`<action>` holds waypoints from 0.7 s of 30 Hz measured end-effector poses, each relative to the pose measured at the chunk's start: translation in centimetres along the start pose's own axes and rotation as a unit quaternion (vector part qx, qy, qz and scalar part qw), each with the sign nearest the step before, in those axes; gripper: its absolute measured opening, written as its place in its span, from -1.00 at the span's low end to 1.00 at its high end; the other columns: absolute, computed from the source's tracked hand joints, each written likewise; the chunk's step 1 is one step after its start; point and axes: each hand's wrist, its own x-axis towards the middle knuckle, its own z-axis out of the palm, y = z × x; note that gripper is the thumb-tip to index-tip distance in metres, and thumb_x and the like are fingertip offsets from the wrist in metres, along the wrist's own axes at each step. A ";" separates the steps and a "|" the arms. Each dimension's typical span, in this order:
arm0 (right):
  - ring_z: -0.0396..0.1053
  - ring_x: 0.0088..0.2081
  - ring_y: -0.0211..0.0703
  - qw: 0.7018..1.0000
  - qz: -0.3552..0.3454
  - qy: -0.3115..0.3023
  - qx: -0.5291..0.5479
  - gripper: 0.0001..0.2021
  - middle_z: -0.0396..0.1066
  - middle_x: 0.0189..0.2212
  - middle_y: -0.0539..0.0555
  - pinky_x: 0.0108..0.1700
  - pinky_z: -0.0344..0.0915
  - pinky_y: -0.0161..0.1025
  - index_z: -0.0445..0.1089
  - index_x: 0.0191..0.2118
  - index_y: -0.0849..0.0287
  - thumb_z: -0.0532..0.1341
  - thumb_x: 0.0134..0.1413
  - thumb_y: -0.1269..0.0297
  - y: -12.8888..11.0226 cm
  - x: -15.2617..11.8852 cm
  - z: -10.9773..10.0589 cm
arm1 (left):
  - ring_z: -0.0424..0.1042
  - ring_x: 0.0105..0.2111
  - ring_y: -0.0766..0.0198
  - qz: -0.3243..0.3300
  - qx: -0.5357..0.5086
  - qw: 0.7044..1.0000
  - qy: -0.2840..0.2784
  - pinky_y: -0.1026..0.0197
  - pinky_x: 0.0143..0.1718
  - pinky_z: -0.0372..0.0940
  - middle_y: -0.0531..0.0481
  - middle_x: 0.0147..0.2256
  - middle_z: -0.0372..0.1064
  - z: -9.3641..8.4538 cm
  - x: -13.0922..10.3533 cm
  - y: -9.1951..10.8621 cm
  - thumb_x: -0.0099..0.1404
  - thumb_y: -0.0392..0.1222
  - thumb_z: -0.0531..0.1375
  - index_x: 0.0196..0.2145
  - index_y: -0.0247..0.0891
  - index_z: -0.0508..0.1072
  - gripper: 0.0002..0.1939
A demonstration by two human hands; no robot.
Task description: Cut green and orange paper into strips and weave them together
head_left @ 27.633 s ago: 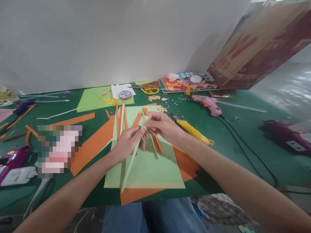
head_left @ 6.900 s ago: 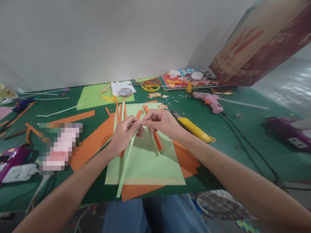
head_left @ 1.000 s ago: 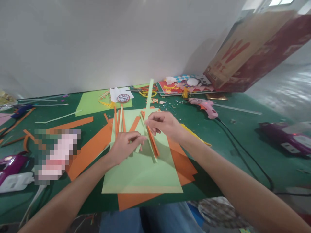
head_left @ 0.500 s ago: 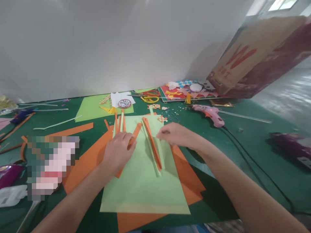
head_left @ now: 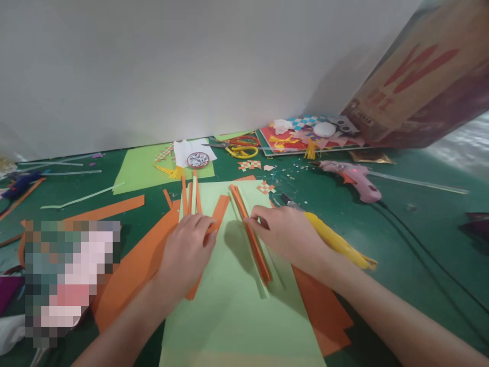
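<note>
My left hand point(head_left: 189, 242) is closed over a wide orange paper strip point(head_left: 220, 208), which passes under the fingers and shows again below them. With thumb and fingers pinched, my right hand point(head_left: 284, 232) is on a light green paper strip point(head_left: 275, 272) beside a bundle of narrow orange strips point(head_left: 244, 214). Another pale green strip lies along the bundle's left edge. All these lie on a light green paper sheet point(head_left: 237, 326), over orange sheets point(head_left: 130, 272). Beyond my left hand stand out more orange and green strip ends point(head_left: 194, 191).
A yellow-handled craft knife point(head_left: 336, 239) lies by my right wrist. Farther right is a pink glue gun point(head_left: 353, 178) with a trailing cord. Scissors point(head_left: 240, 148), a tassel point(head_left: 171, 172), woven paper pieces point(head_left: 249, 165) and a paper bag point(head_left: 405, 92) are at the back.
My right hand has brought the light green strip down and against the orange bundle. The craft knife has come into view beside that hand. My left hand stays on the wide orange strip.
</note>
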 end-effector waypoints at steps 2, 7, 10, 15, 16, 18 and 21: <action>0.24 -0.57 -0.16 1.000 -0.021 -0.005 -0.003 -0.76 0.34 -0.62 0.05 -0.52 -0.10 -0.26 0.26 -0.48 0.11 0.03 0.18 0.21 -0.3 -0.1 0.5 | 0.41 -0.25 0.13 -0.001 -0.006 1.000 0.006 0.14 -0.30 0.34 -0.05 -0.29 0.45 0.1 0.0 0.0 0.26 -0.35 0.08 -0.32 -0.22 0.41 -0.87; 0.25 -0.59 -0.22 0.998 -0.056 -0.024 -0.012 -0.76 0.37 -0.61 0.03 -0.52 -0.11 -0.27 0.30 -0.47 0.13 0.03 0.19 0.26 -0.9 -0.3 1.1 | 0.42 -0.29 0.13 -0.016 -0.013 1.000 0.013 0.14 -0.33 0.32 -0.06 -0.30 0.46 0.3 0.0 -0.2 0.24 -0.39 0.06 -0.28 -0.23 0.40 -0.83; 0.26 -0.58 -0.22 0.998 -0.064 -0.024 -0.011 -0.76 0.39 -0.60 0.04 -0.51 -0.10 -0.28 0.31 -0.47 0.13 0.03 0.20 0.27 -1.0 -0.4 1.1 | 0.44 -0.32 0.16 -0.029 -0.006 0.999 0.023 0.17 -0.36 0.30 -0.05 -0.31 0.47 0.2 0.0 -0.3 0.23 -0.40 0.05 -0.26 -0.22 0.40 -0.81; 0.26 -0.58 -0.21 0.998 -0.064 -0.014 0.003 -0.77 0.39 -0.60 0.04 -0.51 -0.11 -0.27 0.30 -0.47 0.13 0.04 0.19 0.28 -0.9 -0.4 1.1 | 0.44 -0.42 0.22 -0.066 0.014 0.997 0.031 0.25 -0.46 0.25 0.01 -0.44 0.45 -0.2 0.1 -0.2 0.20 -0.40 0.05 -0.23 -0.21 0.41 -0.77; 0.26 -0.58 -0.21 0.998 -0.065 -0.012 0.004 -0.77 0.39 -0.60 0.04 -0.51 -0.12 -0.27 0.30 -0.48 0.13 0.04 0.19 0.28 -0.9 -0.4 1.1 | 0.44 -0.44 0.23 -0.070 0.012 0.997 0.031 0.26 -0.46 0.24 0.02 -0.45 0.45 -0.2 0.1 -0.1 0.20 -0.40 0.05 -0.23 -0.21 0.41 -0.77; 0.25 -0.58 -0.21 0.998 -0.069 -0.007 0.002 -0.76 0.37 -0.61 0.04 -0.51 -0.12 -0.26 0.29 -0.49 0.13 0.03 0.18 0.29 -0.9 -0.4 1.3 | 0.44 -0.46 0.25 -0.070 -0.009 0.997 0.037 0.27 -0.47 0.25 0.03 -0.45 0.45 -0.3 0.2 -0.1 0.20 -0.39 0.06 -0.24 -0.21 0.41 -0.78; 0.21 -0.59 -0.23 0.998 -0.062 0.003 0.031 -0.77 0.35 -0.62 0.03 -0.51 -0.12 -0.27 0.30 -0.50 0.14 0.05 0.15 0.30 -0.9 -0.4 1.4 | 0.44 -0.45 0.29 -0.020 -0.080 0.994 0.074 0.29 -0.45 0.28 0.02 -0.41 0.46 -0.2 0.0 0.1 0.25 -0.36 0.04 -0.26 -0.21 0.38 -0.83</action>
